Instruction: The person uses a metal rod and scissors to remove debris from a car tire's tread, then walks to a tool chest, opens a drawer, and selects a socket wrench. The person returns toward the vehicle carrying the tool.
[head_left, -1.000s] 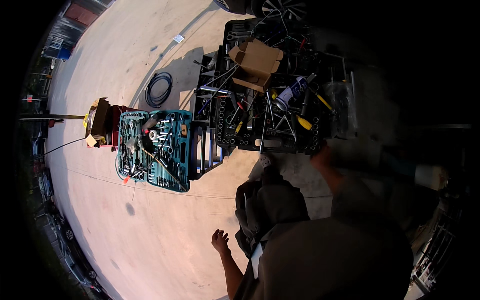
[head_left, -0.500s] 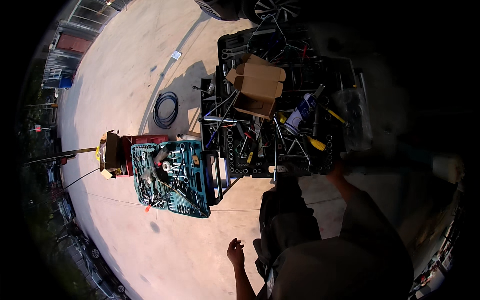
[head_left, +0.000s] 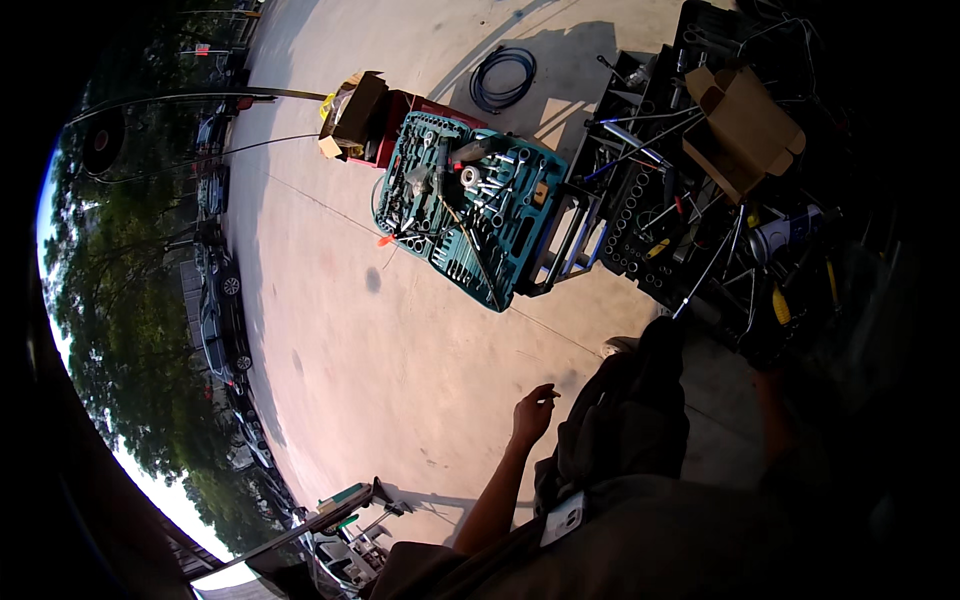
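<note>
My left hand [head_left: 533,412] hangs over the concrete, away from the tools, its fingers curled together. A tiny tip shows at the fingers, too small to name. In deep shadow, my right hand [head_left: 766,382] is at the near edge of a black tool case [head_left: 640,262]; its fingers are hidden. Across that case lie a cardboard box [head_left: 738,130] with raised flaps, a white and blue can [head_left: 785,235], a yellow-handled tool [head_left: 781,304] and several long metal tools. Left of it, a teal socket and wrench set [head_left: 525,235] lies open, full of wrenches and sockets.
Behind the teal set stand a red box [head_left: 430,106] and an open carton [head_left: 358,112]. A coiled blue hose [head_left: 503,80] lies on the floor. Metal cart rails [head_left: 575,235] bridge the two cases. Wheeled equipment [head_left: 345,545] is at lower left; parked cars [head_left: 215,330] stand along the far left.
The view has swung left, so the tool cases sit farther right and higher, and cars and trees show more. My left hand stays curled; my right stays by the black case.
</note>
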